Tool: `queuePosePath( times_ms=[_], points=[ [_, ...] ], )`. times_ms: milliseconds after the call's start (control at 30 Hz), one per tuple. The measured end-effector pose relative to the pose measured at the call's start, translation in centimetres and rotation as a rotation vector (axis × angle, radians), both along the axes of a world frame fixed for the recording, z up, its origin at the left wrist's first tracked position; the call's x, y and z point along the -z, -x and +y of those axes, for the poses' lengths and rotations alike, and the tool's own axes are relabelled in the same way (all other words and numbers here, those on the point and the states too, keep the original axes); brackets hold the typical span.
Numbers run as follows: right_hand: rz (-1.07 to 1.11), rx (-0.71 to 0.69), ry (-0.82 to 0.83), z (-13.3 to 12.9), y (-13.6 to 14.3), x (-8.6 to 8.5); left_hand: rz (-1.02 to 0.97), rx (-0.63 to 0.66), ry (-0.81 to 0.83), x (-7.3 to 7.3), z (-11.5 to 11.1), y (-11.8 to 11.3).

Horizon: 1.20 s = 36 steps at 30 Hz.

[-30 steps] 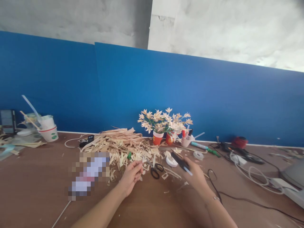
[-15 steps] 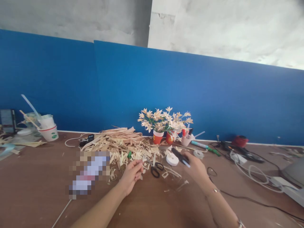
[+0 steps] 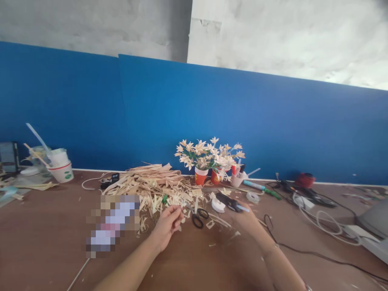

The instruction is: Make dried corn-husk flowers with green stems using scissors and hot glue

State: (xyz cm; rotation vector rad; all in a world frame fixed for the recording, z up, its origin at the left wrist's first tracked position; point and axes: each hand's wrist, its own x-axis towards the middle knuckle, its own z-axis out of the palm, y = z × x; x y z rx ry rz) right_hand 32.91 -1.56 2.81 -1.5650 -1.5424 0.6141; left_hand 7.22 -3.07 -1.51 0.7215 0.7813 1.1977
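Shreds (image 3: 151, 189), dry and papery, lie near left hand (image 3: 167, 227), its grip unclear, while right hand (image 3: 245, 220) clasps a black tool (image 3: 227, 201)

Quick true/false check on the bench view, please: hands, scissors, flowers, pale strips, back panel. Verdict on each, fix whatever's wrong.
1. The right hand holds a dark object. True.
2. The scissors are gripped in the left hand. False: they lie on the table, just right of that hand.
3. The pale flowers stand in orange-red cups. True.
4. The panel behind the table is green. False: it is blue.
5. The heap of pale strips lies to the left of the cups. True.
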Motion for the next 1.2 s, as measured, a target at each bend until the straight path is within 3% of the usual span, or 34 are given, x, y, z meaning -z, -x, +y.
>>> queuePosePath(
  times_ms=[133, 200, 367, 500, 667, 733, 833, 900, 1067, 1200],
  points=[
    [0.111, -0.079, 0.125, -1.4, 1.4, -0.9, -0.094, -0.007, 0.037, -0.5, -0.3, -0.2],
    [0.136, -0.154, 0.113, -1.8, 2.4, -0.8, -0.161, 0.031, 0.07, -0.8, -0.5, -0.2],
    [0.12, -0.292, 0.065, -1.6, 4.7, 1.3, -0.254, 0.161, 0.108, -1.4, -0.9, 0.2],
    [0.135, -0.341, 0.063, -1.2, 5.7, 3.0, -0.284, 0.147, 0.108, -1.3, -0.8, 0.2],
    [0.187, -0.265, 0.033, -1.5, 6.0, 3.1, -0.288, 0.102, 0.103, -1.0, -0.7, 0.0],
    [0.239, -0.106, -0.023, -1.7, 5.7, 2.6, -0.288, 0.085, 0.11, -0.9, -0.6, 0.0],
    [0.302, 0.25, -0.172, -2.0, 5.2, 1.8, -0.296, 0.059, 0.12, -0.8, -0.5, 0.1],
    [0.287, 0.314, -0.236, -2.0, 5.2, 1.7, -0.309, 0.054, 0.121, -0.9, -0.5, 0.0],
    [0.258, -0.007, -0.209, -2.3, 8.0, 3.2, -0.322, 0.084, 0.104, -1.0, -0.7, 0.0],
    [0.256, -0.087, -0.187, -2.7, 10.1, 4.6, -0.316, 0.113, 0.097, -1.1, -0.9, -0.1]
  ],
)
